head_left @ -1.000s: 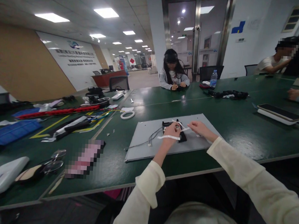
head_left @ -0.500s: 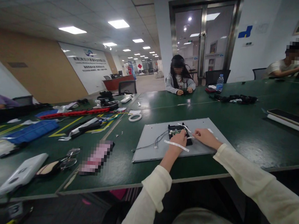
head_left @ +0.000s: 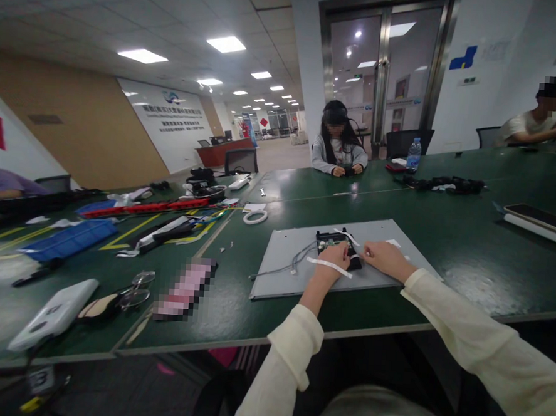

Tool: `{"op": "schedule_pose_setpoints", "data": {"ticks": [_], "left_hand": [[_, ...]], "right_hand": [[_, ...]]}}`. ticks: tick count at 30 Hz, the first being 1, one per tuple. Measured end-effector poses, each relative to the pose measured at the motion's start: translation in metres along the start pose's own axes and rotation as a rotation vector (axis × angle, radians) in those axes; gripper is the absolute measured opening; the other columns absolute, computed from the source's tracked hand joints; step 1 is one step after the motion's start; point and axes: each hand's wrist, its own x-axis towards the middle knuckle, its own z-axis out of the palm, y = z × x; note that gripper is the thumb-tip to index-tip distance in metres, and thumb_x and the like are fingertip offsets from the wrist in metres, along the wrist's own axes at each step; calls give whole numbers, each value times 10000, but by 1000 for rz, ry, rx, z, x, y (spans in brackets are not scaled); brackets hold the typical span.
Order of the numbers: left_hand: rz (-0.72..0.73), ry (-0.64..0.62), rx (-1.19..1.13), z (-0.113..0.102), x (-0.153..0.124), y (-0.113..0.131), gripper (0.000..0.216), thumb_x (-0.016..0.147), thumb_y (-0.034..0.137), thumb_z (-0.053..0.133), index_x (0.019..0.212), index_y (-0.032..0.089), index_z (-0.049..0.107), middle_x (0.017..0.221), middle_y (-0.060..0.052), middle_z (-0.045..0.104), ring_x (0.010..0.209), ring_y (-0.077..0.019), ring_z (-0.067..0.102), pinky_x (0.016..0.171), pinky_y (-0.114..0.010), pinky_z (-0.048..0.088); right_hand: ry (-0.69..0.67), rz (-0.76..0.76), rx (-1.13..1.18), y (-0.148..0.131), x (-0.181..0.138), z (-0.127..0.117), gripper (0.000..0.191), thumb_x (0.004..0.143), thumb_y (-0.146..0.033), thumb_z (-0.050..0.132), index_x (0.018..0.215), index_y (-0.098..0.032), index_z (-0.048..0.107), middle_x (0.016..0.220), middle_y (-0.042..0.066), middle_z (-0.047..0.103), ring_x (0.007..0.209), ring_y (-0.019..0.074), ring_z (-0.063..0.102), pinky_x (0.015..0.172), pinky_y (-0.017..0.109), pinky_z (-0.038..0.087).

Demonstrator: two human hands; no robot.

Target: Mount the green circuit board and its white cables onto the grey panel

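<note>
A flat grey panel (head_left: 284, 258) lies on the green table in front of me. On it sits a black housing (head_left: 357, 263) with a green circuit board (head_left: 335, 241) inside. Grey cables (head_left: 298, 254) run from its left side. My left hand (head_left: 335, 259) rests at the housing with curled fingers; what they grip is hidden. A white strip (head_left: 319, 261) crosses the back of this hand near the wrist. My right hand (head_left: 385, 260) is closed just right of the housing, fingertips pinched, their content too small to make out. Another white strip (head_left: 350, 237) lies over the housing's far side.
Left of the panel are a pink blurred item (head_left: 188, 288), glasses (head_left: 137, 290), a white device (head_left: 55, 313) and a blue tray (head_left: 69, 239). A tape roll (head_left: 255, 216) lies beyond. A person (head_left: 339, 143) sits opposite, near a water bottle (head_left: 414, 155).
The whole view has shifted slightly to the right. Both hands stay at the housing, with only small finger movement.
</note>
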Motion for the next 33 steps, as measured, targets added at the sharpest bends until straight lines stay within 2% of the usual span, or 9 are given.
{"op": "schedule_pose_setpoints", "data": {"ticks": [6, 11, 19, 22, 25, 29, 31, 33], "left_hand": [[8, -26, 50, -8, -4, -5, 148, 849, 273, 552, 951, 214, 641, 918, -60, 700, 907, -221, 660, 765, -293, 490], [24, -17, 91, -12, -8, -10, 177, 839, 205, 526, 967, 204, 648, 926, -70, 699, 912, -223, 660, 763, -290, 491], [53, -33, 125, -18, -10, -12, 227, 828, 142, 496, 986, 176, 657, 959, -105, 705, 935, -246, 665, 778, -312, 507], [61, -14, 127, -17, -10, -11, 247, 838, 141, 491, 1021, 167, 653, 980, -117, 703, 952, -250, 664, 786, -316, 511], [67, -10, 122, -15, -11, -11, 260, 848, 145, 495, 1057, 173, 648, 988, -112, 704, 962, -240, 664, 803, -308, 509], [84, -8, 98, -15, -9, -13, 231, 888, 220, 506, 1067, 184, 646, 997, -105, 706, 959, -229, 668, 833, -305, 502], [93, -39, 85, -15, -7, -13, 227, 895, 288, 523, 1046, 177, 651, 974, -111, 708, 933, -239, 673, 810, -310, 506], [87, -62, 92, -15, -6, -14, 227, 893, 301, 533, 1033, 169, 653, 948, -119, 708, 914, -248, 676, 788, -316, 508]], "right_hand": [[-19, 46, -91, 4, -3, -4, 285, 923, -457, 520, 894, -192, 619, 812, 60, 692, 793, 207, 653, 649, 261, 325], [34, 60, -133, 4, -5, -8, 228, 909, -400, 541, 986, -192, 593, 834, 62, 694, 772, 213, 653, 629, 266, 316], [112, -37, -45, -1, -8, -11, 164, 922, -285, 510, 1043, -194, 572, 759, 16, 668, 680, 170, 622, 605, 259, 312], [165, -163, 50, -4, -12, -13, 196, 932, -303, 498, 1069, -188, 579, 743, 2, 647, 650, 151, 594, 611, 253, 343], [237, -378, 94, -10, -16, -14, 292, 920, -310, 518, 1171, -170, 570, 834, 31, 653, 716, 158, 597, 652, 259, 397], [341, -726, 41, -24, -19, -14, 417, 908, -329, 551, 1287, -156, 534, 1087, 121, 630, 918, 202, 592, 739, 299, 462], [370, -884, -5, -32, -19, -14, 425, 919, -312, 550, 1316, -161, 526, 1131, 134, 615, 970, 211, 578, 788, 328, 476], [407, -962, -39, -38, -19, -14, 404, 936, -266, 533, 1328, -165, 526, 1115, 131, 622, 962, 202, 578, 796, 334, 483]]}}
